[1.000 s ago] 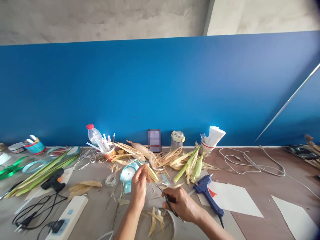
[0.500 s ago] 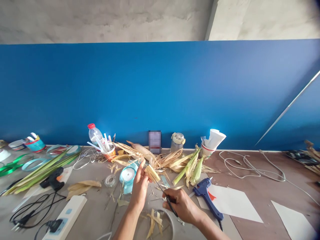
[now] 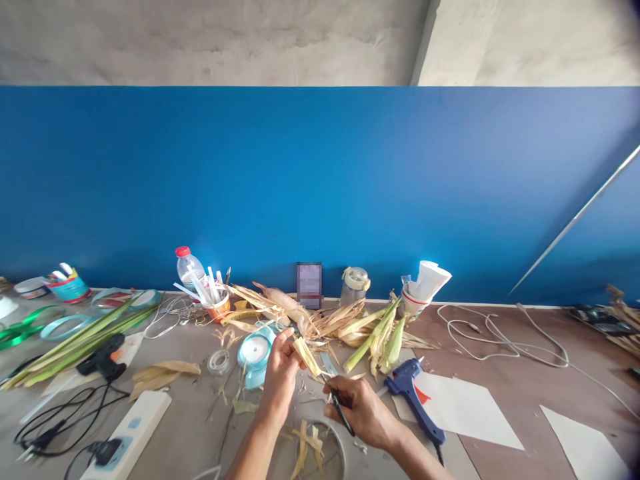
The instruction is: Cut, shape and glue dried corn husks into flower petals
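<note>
My left hand (image 3: 280, 379) is closed in a pinch on a pale yellow strip of corn husk (image 3: 307, 357), held up over the table. My right hand (image 3: 361, 408) grips small black scissors (image 3: 336, 400), whose blades point up toward the lower end of the strip. Below both hands stands a round container (image 3: 338, 441) with cut husk pieces in it.
Corn husks and green cobs (image 3: 376, 330) lie behind the hands, beside a light blue ribbon spool (image 3: 255, 350). A blue glue gun (image 3: 413, 395) rests on white paper (image 3: 463, 403) at right. A black glue gun (image 3: 103, 357), a power strip (image 3: 131, 433) and green leaves (image 3: 75, 340) lie left.
The husk strip has tilted and come down a little in my left hand, and the scissors have moved up closer to it. The view has shifted slightly.
</note>
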`<state>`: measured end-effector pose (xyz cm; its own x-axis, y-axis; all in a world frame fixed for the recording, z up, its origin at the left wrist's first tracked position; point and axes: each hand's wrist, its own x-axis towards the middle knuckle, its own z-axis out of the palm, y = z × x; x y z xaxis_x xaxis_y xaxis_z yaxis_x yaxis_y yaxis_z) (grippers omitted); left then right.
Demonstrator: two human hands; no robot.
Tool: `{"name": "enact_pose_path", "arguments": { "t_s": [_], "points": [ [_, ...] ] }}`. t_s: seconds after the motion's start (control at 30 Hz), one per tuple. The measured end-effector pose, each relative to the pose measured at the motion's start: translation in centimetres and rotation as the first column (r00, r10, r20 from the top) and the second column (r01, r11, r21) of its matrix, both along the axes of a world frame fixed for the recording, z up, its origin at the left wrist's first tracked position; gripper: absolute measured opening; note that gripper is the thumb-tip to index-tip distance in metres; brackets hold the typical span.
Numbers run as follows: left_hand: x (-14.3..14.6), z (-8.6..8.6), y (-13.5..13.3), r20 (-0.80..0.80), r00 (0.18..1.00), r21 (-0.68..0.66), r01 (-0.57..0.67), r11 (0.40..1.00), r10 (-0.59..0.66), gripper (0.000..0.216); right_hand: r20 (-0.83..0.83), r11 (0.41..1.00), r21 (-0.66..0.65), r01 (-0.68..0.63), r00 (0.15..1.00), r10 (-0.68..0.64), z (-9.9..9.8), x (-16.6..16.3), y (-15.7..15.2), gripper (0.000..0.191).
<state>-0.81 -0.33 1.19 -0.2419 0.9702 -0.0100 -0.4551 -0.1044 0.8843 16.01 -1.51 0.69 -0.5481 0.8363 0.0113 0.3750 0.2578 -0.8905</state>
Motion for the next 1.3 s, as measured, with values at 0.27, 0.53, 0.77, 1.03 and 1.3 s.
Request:
{"name": "enact_pose_path", "arguments": {
  "t_s": [0.27,0.53,0.77,1.03,1.3],
  "points": [
    [0.3,-0.2,-0.2,-0.055,0.998,0.023,0.022,0.999,-0.021,0.043,-0.024,0.999,-0.031,-0.011,1.0,0.01,-0.7,0.1,0.1,0.014],
    [0.4,0.8,-0.2,-0.02,1.0,-0.039,-0.004,0.999,0.003,0.049,-0.06,0.996,-0.064,-0.064,0.996,0.06,-0.1,0.1,0.2,0.012],
    [0.4,0.9,-0.4,-0.09,0.995,-0.037,0.032,0.999,-0.036,0.044,-0.074,0.992,-0.124,-0.032,0.997,0.022,-0.2,0.2,0.2,0.013],
    [0.5,0.7,-0.5,-0.133,0.98,-0.027,0.149,0.988,-0.151,0.044,-0.151,0.985,-0.162,-0.054,0.988,0.03,-0.5,0.5,0.4,0.021],
    [0.5,0.7,-0.5,-0.141,0.972,-0.013,0.185,0.983,-0.185,0.045,-0.265,0.95,-0.281,-0.135,0.962,0.059,0.1,0.6,0.7,0.035]
  ]
}}
